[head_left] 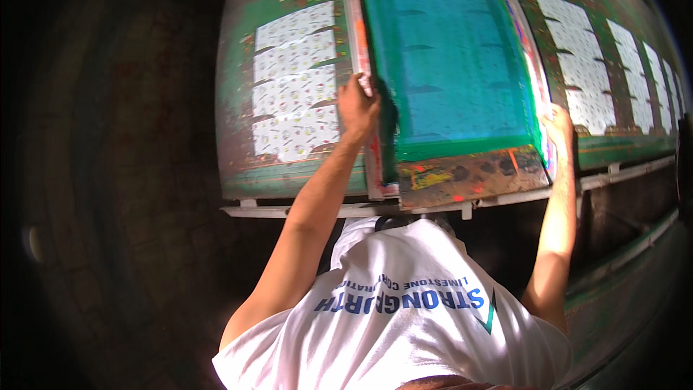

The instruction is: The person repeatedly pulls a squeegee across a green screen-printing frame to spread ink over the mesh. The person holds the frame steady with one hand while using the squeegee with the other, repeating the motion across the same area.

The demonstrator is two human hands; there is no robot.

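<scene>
A large screen-printing frame with a blue-green mesh and a bright green border lies across the table in front of me. My left hand is closed around its left side rail. On the opposite rail, my right hand is closed too, lower down toward the near corner. Paint smears of red, orange and purple mark the rails. At the near end of the mesh is a brown strip stained with yellow, red and black. Whether the frame touches the table or is slightly raised, I cannot tell.
The long green, paint-speckled table runs off to the right. Patterned white pieces lie left of the frame, and several more rows lie to its right. A metal rail borders the near edge. Dark floor stretches to the left.
</scene>
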